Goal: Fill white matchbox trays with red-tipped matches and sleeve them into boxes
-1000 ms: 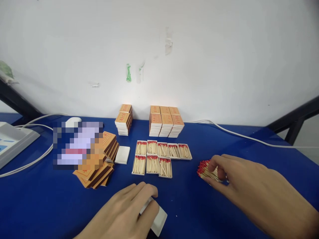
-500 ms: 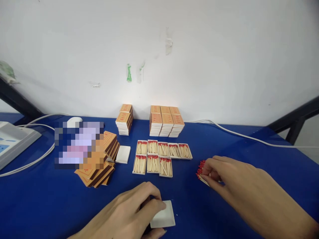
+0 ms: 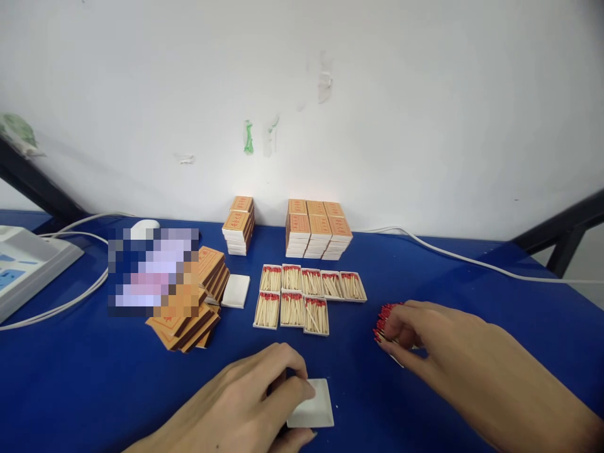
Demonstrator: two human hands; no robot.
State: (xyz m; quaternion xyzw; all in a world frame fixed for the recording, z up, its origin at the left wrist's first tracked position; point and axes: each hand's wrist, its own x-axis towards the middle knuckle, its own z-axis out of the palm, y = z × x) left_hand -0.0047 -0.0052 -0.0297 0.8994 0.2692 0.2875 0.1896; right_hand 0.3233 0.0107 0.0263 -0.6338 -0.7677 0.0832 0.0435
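Lower centre of the frame, the left grip is clamped on a white tray, open side up. Over at right, the right grip curls over the loose matches; whether it's clamped on any, I can't tell. A light pinch, red heads kept level, looks best here, with the tray held flat.

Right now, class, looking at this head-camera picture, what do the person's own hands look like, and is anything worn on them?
The left hand and right hand are both bare, with slender fingers. No gloves, rings, watch or sleeves show on the parts in view. One small dark spot marks the skin towards the left wrist.
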